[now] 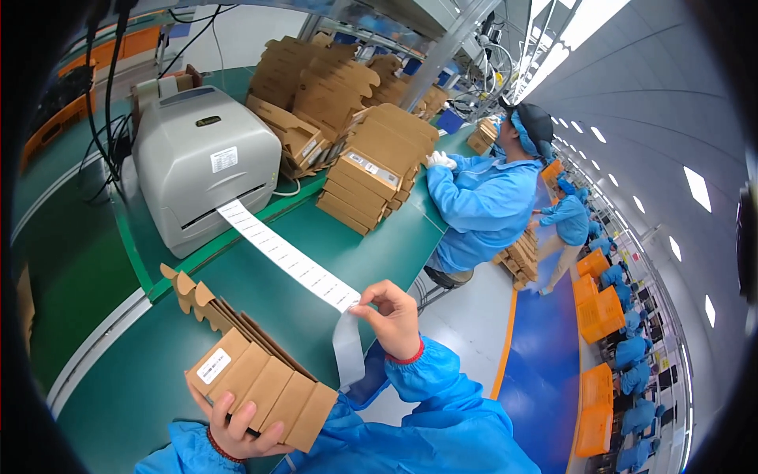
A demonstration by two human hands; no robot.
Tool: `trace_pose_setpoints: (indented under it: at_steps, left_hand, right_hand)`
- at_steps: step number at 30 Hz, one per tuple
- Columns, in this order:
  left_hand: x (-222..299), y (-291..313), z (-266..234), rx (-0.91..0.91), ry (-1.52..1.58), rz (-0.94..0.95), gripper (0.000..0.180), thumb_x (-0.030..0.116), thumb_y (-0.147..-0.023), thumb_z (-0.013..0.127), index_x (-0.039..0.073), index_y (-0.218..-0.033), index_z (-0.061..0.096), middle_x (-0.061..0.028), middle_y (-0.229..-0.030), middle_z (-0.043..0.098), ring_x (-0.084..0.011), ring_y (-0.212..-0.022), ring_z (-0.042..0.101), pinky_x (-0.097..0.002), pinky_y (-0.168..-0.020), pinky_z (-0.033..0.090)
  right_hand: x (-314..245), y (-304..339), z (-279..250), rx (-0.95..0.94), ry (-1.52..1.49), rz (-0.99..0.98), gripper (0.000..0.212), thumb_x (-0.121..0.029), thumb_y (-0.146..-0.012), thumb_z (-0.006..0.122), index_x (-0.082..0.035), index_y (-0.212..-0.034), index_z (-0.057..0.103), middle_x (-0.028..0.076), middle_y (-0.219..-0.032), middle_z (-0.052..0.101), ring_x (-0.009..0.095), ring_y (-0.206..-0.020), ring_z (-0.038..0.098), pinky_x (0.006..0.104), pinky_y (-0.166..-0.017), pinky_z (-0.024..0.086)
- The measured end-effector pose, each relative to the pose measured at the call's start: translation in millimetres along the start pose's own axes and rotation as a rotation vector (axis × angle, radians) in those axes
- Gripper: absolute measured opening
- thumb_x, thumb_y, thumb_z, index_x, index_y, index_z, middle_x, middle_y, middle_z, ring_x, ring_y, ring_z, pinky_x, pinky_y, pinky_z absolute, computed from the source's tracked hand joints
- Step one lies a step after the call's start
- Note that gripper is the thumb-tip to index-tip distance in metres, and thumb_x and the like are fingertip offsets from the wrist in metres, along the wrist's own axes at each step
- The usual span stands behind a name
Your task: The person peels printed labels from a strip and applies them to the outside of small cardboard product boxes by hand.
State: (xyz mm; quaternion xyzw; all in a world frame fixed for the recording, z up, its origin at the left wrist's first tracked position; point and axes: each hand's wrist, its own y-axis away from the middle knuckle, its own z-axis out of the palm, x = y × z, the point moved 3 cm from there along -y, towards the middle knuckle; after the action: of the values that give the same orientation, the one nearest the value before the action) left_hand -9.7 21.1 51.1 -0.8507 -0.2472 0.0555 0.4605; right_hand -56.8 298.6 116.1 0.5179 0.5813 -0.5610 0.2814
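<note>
My left hand (241, 430) is wrapped round a bundle of brown cardboard boxes (276, 391), held tilted at the table's near side. A white label (213, 366) sticks on the leftmost box; flaps with wavy edges stand up behind. My right hand (395, 316) pinches, thumb against forefinger, a strip of white labels (288, 258) coming out of a grey label printer (207, 158). At my fingertips the strip bends, and its pale backing (348, 351) hangs down below. Whether a single label is between the fingers, I cannot tell.
A neat stack of cardboard boxes (371, 178) stands right of the printer, with more flattened cartons (316, 87) behind. A co-worker in blue (489, 197) works farther along the green table (316, 237). Black cables (110, 103) hang at the left. Orange crates (598, 316) line the aisle.
</note>
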Motion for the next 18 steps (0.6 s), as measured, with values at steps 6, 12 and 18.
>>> trace_pose_setpoints:
  at_steps: [6,12,18]
  left_hand:
    - [-2,4,4,0.030,0.008,0.011,0.057,0.067,-0.068,0.049,0.034,-0.114,0.042,-0.0053,-0.127,0.029,-0.0302,-0.120,0.026,-0.0760,-0.081,0.020]
    - [-3,-2,0,0.007,-0.001,0.070,0.075,0.068,-0.062,0.056,0.031,-0.124,0.036,-0.0110,-0.131,0.026,-0.0387,-0.120,0.026,-0.0707,-0.085,0.022]
    - [-4,-2,5,0.088,0.013,0.065,0.064,0.059,-0.068,0.056,0.025,-0.120,0.040,-0.0102,-0.128,0.033,-0.0354,-0.116,0.034,-0.0666,-0.089,0.023]
  right_hand:
    - [5,-6,3,-0.053,-0.090,0.034,0.016,0.006,-0.074,0.060,0.001,-0.089,0.057,0.005,-0.077,0.057,0.011,-0.075,0.055,0.0242,-0.071,0.043]
    - [26,-8,-7,0.011,0.012,0.157,0.013,0.005,-0.075,0.057,0.001,-0.087,0.060,0.004,-0.078,0.060,0.009,-0.073,0.054,0.0223,-0.068,0.043]
    - [47,21,1,-0.077,0.016,0.145,0.013,0.000,-0.076,0.061,0.001,-0.089,0.061,0.008,-0.087,0.062,0.013,-0.082,0.057,0.0245,-0.073,0.045]
